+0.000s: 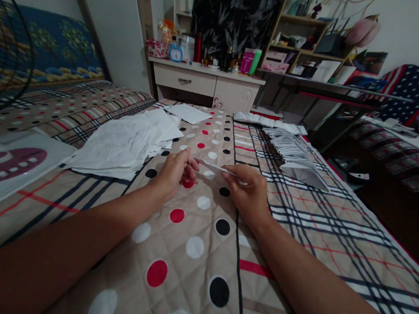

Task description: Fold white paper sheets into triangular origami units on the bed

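Note:
Both my hands rest on a quilted bedspread [191, 273] with red, black and white dots. My left hand [176, 169] and my right hand [247, 188] pinch the two ends of a thin folded strip of white paper [214, 166] held flat just above the fabric. Fingers of both hands are closed on it. A loose pile of white printed sheets [122, 143] lies to the left of my left hand. A row of folded white paper pieces [295, 153] lies to the right of my right hand.
A white bag with a purple print [4, 164] lies at the left edge. A fan grille [5, 48] stands far left. Beyond the bed are a cluttered dresser [205, 80], a shelf [302, 42] and a desk [331, 87]. Another bed [411, 142] is at right.

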The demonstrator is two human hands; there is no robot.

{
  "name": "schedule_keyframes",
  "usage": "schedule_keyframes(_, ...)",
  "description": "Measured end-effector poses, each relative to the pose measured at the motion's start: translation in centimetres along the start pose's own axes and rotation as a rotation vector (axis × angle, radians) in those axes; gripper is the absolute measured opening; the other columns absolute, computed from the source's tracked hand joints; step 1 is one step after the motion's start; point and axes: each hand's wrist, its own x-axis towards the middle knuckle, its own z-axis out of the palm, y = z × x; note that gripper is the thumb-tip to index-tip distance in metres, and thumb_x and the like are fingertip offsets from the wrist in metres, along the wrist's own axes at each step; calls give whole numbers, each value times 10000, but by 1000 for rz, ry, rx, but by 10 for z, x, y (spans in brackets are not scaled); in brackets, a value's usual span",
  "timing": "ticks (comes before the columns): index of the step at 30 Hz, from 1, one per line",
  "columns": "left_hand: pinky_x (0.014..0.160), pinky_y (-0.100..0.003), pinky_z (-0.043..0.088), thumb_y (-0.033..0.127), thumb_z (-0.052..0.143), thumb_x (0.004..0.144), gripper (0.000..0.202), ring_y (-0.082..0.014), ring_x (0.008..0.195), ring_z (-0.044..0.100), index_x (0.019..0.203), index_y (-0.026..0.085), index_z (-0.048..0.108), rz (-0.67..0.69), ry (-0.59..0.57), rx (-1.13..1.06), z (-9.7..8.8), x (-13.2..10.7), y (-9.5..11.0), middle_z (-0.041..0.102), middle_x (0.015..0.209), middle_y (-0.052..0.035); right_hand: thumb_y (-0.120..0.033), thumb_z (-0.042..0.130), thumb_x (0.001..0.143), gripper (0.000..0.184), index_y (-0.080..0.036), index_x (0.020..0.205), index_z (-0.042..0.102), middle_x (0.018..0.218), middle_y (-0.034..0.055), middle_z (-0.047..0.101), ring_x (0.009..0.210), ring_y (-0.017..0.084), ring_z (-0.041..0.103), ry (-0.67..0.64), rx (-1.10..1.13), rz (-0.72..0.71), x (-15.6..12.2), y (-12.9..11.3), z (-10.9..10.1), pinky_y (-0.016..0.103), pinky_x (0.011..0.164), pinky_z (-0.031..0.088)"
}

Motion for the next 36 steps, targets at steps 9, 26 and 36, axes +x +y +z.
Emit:
schedule_keyframes(9,815,-268,470,406,679,794,251,-186,895,643,905,188,732,668,-41,570,3,-10,5,727,944,-63,-301,660,823,135,-230,854,771,799,56,746,740,220,671,-72,85,163,-1,-5,1,323,703,485)
schedule_keyframes(26,409,-195,300,398,618,832,373,-83,354,424,538,171,586,447,-121,635,-1,-9,4,454,356,46,-414,633,816,348,-164,578,592,498,-29,447,489,91,373,-111,213,389,-1,-3,2,228,454,259)
schedule_keyframes(36,881,-333,488,293,820,628,605,-224,1003,643,1198,219,633,604,-314,657,-3,-3,-2,675,1177,-77,-515,660,767,468,-194,513,433,433,-67,339,404,58,240,-111,453,563,4,3,-1,226,380,151)
